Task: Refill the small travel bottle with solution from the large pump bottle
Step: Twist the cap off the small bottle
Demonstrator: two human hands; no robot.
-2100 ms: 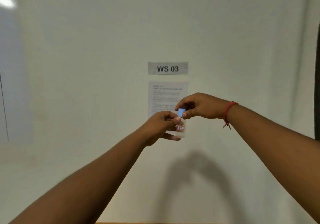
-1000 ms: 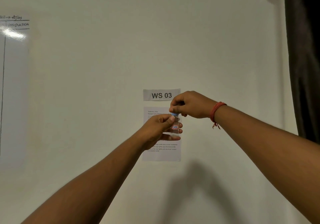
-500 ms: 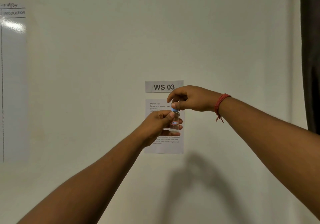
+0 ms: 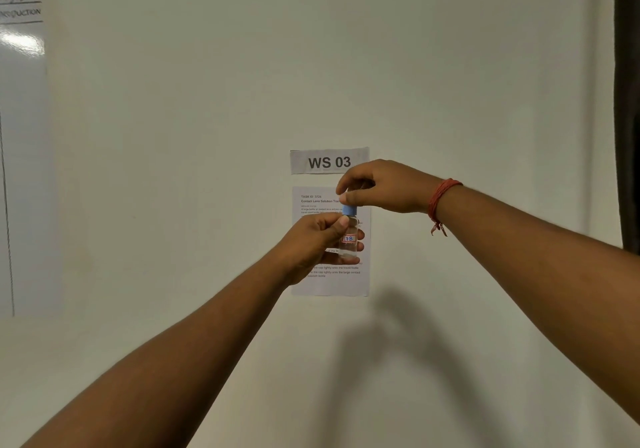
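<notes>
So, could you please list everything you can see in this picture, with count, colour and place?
bottle: one, clear with a small red-edged label, upright, held up in front of the wall
cap: one, blue, on top of the bottle
sign: one, grey, reading WS 03, on the wall
sheet: one, white printed paper, on the wall below the sign
whiteboard: one, white, far left
curtain: one, dark, far right edge
thread band: one, red, on the right wrist
left hand: grips the bottle
right hand: pinches the cap from above
</notes>
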